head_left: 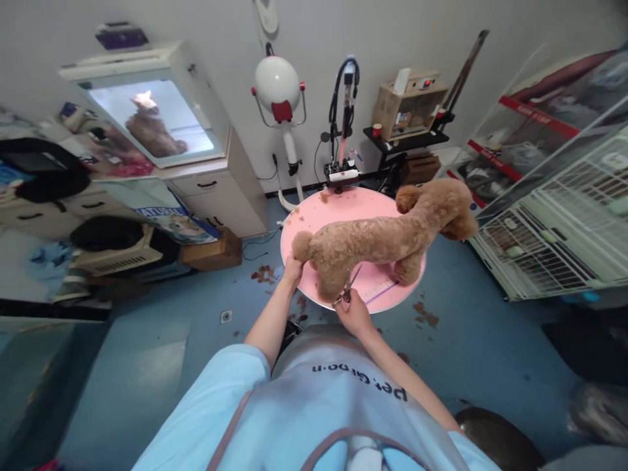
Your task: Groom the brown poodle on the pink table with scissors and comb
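Note:
A brown curly-coated dog (363, 241) stands on a round pink grooming table (338, 204), its head to the right and past the table's edge. My left hand (293, 268) touches the dog's rear just below the round tail (301, 246); its fingers are partly hidden behind the fur. In my right hand (354, 313) is a pair of scissors (349, 288), fingers closed around the handles. The blades point up and away, close beside the hind leg (331, 281). Clipped fur (324, 196) lies on the tabletop.
A white lamp-like dryer (277, 85) on a stand and a post with black hoses (346, 98) rise behind the table. White wire cages (549, 235) stand right, a lit cabinet (157, 118) with an animal inside left. Fur clumps (265, 273) litter the blue floor.

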Tool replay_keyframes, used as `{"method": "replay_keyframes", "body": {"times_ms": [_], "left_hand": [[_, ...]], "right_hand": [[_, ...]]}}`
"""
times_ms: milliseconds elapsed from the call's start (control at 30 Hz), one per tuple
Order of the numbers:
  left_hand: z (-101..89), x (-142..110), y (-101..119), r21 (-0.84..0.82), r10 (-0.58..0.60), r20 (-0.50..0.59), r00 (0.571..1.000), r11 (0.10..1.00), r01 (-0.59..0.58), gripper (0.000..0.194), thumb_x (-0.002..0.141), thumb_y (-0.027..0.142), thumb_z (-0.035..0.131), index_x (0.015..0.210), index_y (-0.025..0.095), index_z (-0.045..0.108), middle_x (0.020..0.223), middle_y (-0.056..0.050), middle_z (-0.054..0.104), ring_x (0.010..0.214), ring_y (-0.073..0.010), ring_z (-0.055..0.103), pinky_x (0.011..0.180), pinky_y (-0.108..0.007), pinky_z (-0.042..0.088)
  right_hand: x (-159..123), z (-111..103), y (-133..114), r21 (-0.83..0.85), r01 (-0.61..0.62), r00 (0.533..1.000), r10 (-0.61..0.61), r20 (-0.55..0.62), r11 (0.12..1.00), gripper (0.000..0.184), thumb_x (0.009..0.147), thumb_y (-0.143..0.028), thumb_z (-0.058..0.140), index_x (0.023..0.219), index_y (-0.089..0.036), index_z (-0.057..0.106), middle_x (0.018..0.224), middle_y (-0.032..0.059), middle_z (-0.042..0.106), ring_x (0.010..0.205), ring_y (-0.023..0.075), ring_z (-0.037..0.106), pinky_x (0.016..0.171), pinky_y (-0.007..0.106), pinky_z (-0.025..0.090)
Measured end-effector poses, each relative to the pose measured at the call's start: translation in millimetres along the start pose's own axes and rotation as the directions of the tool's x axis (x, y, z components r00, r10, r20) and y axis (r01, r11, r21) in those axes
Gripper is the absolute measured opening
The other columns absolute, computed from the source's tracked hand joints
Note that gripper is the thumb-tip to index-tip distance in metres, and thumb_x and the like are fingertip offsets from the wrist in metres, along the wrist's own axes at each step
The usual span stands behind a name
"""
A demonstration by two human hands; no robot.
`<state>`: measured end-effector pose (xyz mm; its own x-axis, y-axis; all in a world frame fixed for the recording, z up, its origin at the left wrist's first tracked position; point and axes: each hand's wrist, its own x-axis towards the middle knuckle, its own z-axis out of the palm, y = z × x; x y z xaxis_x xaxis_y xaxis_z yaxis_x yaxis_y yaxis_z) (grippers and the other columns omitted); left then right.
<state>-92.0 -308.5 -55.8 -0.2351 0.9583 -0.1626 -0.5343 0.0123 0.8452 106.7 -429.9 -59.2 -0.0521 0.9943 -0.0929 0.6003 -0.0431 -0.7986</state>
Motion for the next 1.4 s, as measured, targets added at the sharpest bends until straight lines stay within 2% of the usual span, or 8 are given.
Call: {"method": "replay_keyframes", "body": {"times_ms": [233,367,633,833,1133,1233,1333,1400], "left_hand": [[-7.1,-2,24,-0.149,0.017,-0.038,0.999,0.989,-0.022,0.035,0.051,0.029,0.084,0.078,0.012,0.07,0.078,-0.005,0.069,0.075,-0.0128,0.063,0.08,-0.026,0.048],[-8.9,9,31,-0.194,-0.156,0.02,0.987,0.968,0.157,0.027,0.062,0.03,0.078,0.081,0.013,0.068,0.074,-0.003,0.067,0.066,-0.0087,0.058,0.065,-0.02,0.044],[-12.0,56,54,0.039,-0.361,0.332,0.871,0.928,0.37,0.035,0.068,0.025,0.072,0.101,0.012,0.067,0.098,-0.009,0.068,0.09,-0.0182,0.061,0.08,-0.028,0.046],[-9.5,93,62,0.147,-0.308,0.46,0.833,0.951,0.271,0.018,0.066,0.028,0.071,0.071,0.011,0.066,0.066,-0.002,0.062,0.065,-0.0101,0.053,0.064,-0.021,0.04],[7.3,113,69,0.274,-0.239,0.521,0.819,0.956,0.105,0.01,0.065,0.02,0.062,0.06,0.012,0.06,0.058,0.002,0.055,0.057,-0.007,0.044,0.058,-0.018,0.035],[7.7,121,67,0.252,-0.267,0.606,0.749,0.958,0.138,0.01,0.066,0.022,0.064,0.067,0.012,0.065,0.064,0.0,0.06,0.061,-0.0083,0.049,0.062,-0.019,0.038],[9.1,126,67,0.308,-0.329,0.737,0.591,0.941,0.139,0.019,0.062,0.026,0.072,0.074,0.012,0.07,0.076,-0.004,0.067,0.072,-0.0135,0.056,0.072,-0.023,0.043],[12.6,125,73,0.311,-0.309,0.754,0.58,0.945,0.099,0.02,0.06,0.028,0.075,0.071,0.013,0.07,0.077,-0.005,0.068,0.076,-0.0165,0.057,0.076,-0.026,0.044]], "right_hand": [[-1,-17,0,-0.127,0.029,0.998,-0.022,0.054,0.992,0.022,0.08,-0.032,0.049,0.097,-0.018,0.048,0.091,0.0086,0.065,0.085,0.0211,0.063,0.074,0.031,0.047],[-6,-24,-1,-0.096,0.04,0.994,-0.03,0.104,0.995,0.023,0.081,-0.029,0.046,0.101,-0.017,0.049,0.092,0.0083,0.066,0.084,0.0203,0.064,0.075,0.032,0.049],[-16,-15,-50,-0.163,0.101,0.99,-0.083,0.117,0.981,0.03,0.082,-0.025,0.045,0.11,-0.019,0.053,0.095,0.008,0.067,0.083,0.0193,0.065,0.075,0.032,0.051],[-2,-41,-116,-0.811,0.019,0.988,-0.134,-0.073,0.585,0.037,0.084,-0.017,0.043,0.118,-0.007,0.055,0.089,0.0148,0.064,0.077,0.0226,0.06,0.072,0.034,0.044],[20,-15,-186,-0.89,-0.287,0.954,0.019,-0.3,0.353,0.051,0.083,-0.013,0.039,0.132,-0.001,0.045,0.1,0.0243,0.061,0.078,0.026,0.057,0.073,0.04,0.039],[17,-8,-187,-0.882,-0.317,0.946,0.056,-0.318,0.349,0.049,0.082,-0.01,0.037,0.129,-0.001,0.048,0.095,0.0229,0.063,0.072,0.0238,0.058,0.067,0.036,0.039],[15,-2,-188,-0.874,-0.355,0.932,0.053,-0.359,0.331,0.047,0.083,-0.012,0.038,0.127,0.0,0.05,0.09,0.0215,0.063,0.075,0.0257,0.06,0.068,0.036,0.04],[14,2,-187,-0.862,-0.384,0.921,0.067,-0.384,0.33,0.048,0.082,-0.011,0.039,0.128,0.0,0.049,0.09,0.021,0.062,0.075,0.0255,0.06,0.067,0.036,0.04]]}}
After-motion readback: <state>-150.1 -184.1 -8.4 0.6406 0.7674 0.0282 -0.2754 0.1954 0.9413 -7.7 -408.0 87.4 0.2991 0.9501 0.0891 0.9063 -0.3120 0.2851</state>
